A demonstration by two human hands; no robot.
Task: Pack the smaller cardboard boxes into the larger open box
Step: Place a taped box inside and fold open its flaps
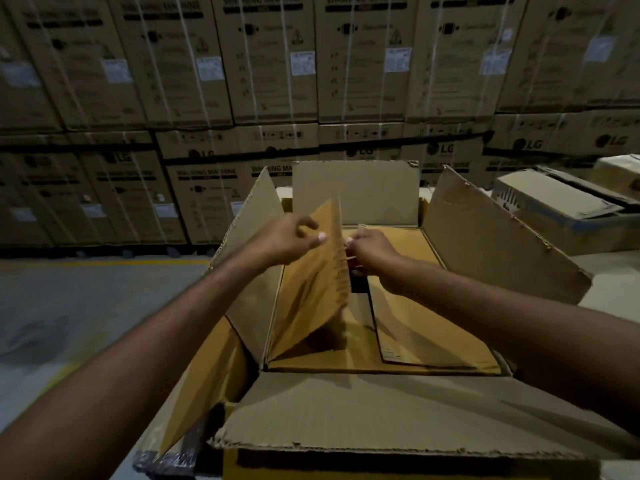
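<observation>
**Flattened yellow-brown cardboard box (311, 289) on edge in the large open brown cardboard box (381, 410)**

Far left, the grey concrete floor (69, 306). Now the left hand (287, 242): thumb and curled fingers pinch the flattened box near its top edge. It stands tilted, its lower edge down inside the large box. The right hand (372, 252) pinches that same edge from the other side. Rightward, more flat yellow-brown boxes (433, 334) lie on the bottom. Behind, stacked washing-machine cartons (270, 64).

Strapped washing-machine cartons (270, 64) stand stacked behind a grey floor (69, 306) with a yellow line (104, 262).
</observation>
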